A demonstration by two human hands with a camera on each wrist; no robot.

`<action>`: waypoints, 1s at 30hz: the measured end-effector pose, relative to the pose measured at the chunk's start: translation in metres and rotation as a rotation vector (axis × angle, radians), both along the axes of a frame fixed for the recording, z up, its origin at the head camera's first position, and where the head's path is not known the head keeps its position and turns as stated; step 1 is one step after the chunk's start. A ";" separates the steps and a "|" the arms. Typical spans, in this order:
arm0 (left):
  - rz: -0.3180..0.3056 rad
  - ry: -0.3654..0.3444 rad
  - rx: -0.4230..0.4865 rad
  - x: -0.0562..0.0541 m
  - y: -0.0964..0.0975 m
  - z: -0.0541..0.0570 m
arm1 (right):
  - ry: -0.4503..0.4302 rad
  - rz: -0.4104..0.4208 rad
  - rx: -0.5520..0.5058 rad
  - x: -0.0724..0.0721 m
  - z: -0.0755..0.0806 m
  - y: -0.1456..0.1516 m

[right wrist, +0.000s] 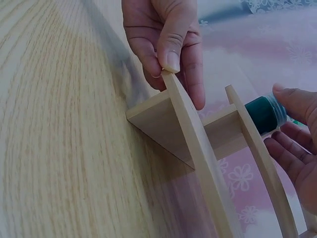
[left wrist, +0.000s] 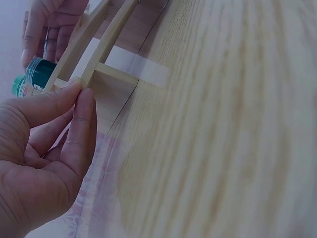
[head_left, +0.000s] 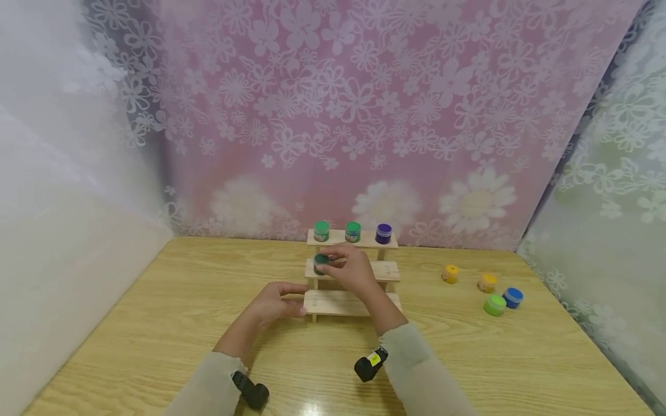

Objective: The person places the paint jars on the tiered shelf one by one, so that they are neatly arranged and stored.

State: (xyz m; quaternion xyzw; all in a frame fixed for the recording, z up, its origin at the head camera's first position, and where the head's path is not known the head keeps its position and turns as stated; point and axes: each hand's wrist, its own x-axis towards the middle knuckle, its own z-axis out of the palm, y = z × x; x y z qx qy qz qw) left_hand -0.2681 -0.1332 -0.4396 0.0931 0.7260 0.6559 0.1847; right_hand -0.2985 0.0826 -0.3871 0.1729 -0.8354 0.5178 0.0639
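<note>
A three-step wooden display stand (head_left: 338, 303) stands on the table. My left hand (head_left: 273, 302) pinches the left end of its lowest step between thumb and fingers; the left wrist view shows that hand (left wrist: 49, 144) close up. At the left end of the middle step, a dark green paint jar (head_left: 319, 264) rests on the wood. Thumb and fingers of my right hand (head_left: 354, 270) hold this jar near its lid. In the right wrist view the jar (right wrist: 262, 115) sits against the step, with the right hand (right wrist: 299, 134) beside it.
Along the top step stand two green jars (head_left: 321, 231) (head_left: 352, 231) and a purple jar (head_left: 383, 233). To the right on the table (head_left: 426, 346) lie two yellow jars (head_left: 450, 274) (head_left: 487, 283), a blue jar (head_left: 513, 297) and a light green jar (head_left: 495, 304). A flowered curtain (head_left: 333, 115) hangs behind.
</note>
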 end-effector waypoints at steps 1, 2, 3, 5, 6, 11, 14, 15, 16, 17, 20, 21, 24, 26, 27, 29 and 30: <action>-0.001 0.001 0.002 0.000 0.000 0.000 | 0.018 -0.003 0.001 0.001 0.000 0.001; -0.001 0.002 0.001 -0.001 -0.001 -0.001 | 0.035 -0.009 -0.001 0.002 0.001 0.001; -0.001 0.004 0.001 -0.001 -0.001 0.000 | 0.053 -0.016 -0.002 0.003 0.002 0.002; 0.007 0.005 -0.006 0.000 -0.001 0.000 | 0.091 -0.023 -0.012 0.006 0.004 0.004; 0.011 0.006 -0.012 0.001 -0.001 0.001 | 0.104 -0.025 -0.016 0.008 0.005 0.005; 0.025 0.003 -0.020 0.003 0.000 -0.001 | 0.116 -0.023 -0.064 0.018 0.010 0.014; 0.018 -0.002 -0.004 0.002 0.000 -0.002 | 0.098 0.007 -0.085 0.023 0.011 0.020; 0.017 -0.001 -0.001 0.003 0.000 -0.002 | 0.095 0.018 -0.089 0.024 0.011 0.022; 0.016 0.001 0.001 0.002 0.000 -0.003 | 0.096 0.026 -0.090 0.026 0.011 0.025; 0.015 0.004 0.003 0.002 0.000 -0.003 | 0.099 0.032 -0.092 0.027 0.011 0.027; 0.012 0.008 0.007 0.002 0.001 -0.003 | 0.117 0.037 -0.097 0.030 0.012 0.034; 0.011 0.008 0.010 0.001 0.001 -0.003 | 0.123 0.032 -0.097 0.031 0.012 0.037; 0.007 0.007 0.017 0.001 0.000 -0.003 | 0.138 0.020 -0.093 0.033 0.013 0.044; 0.006 0.005 0.021 0.001 0.001 -0.003 | 0.146 0.010 -0.097 0.035 0.013 0.049; 0.007 0.005 0.022 0.000 0.001 -0.003 | 0.149 0.003 -0.103 0.036 0.013 0.052; 0.007 0.005 0.022 0.000 0.001 -0.003 | 0.156 -0.011 -0.117 0.037 0.013 0.058; 0.007 0.004 0.022 0.000 0.001 -0.003 | 0.157 -0.020 -0.123 0.038 0.013 0.060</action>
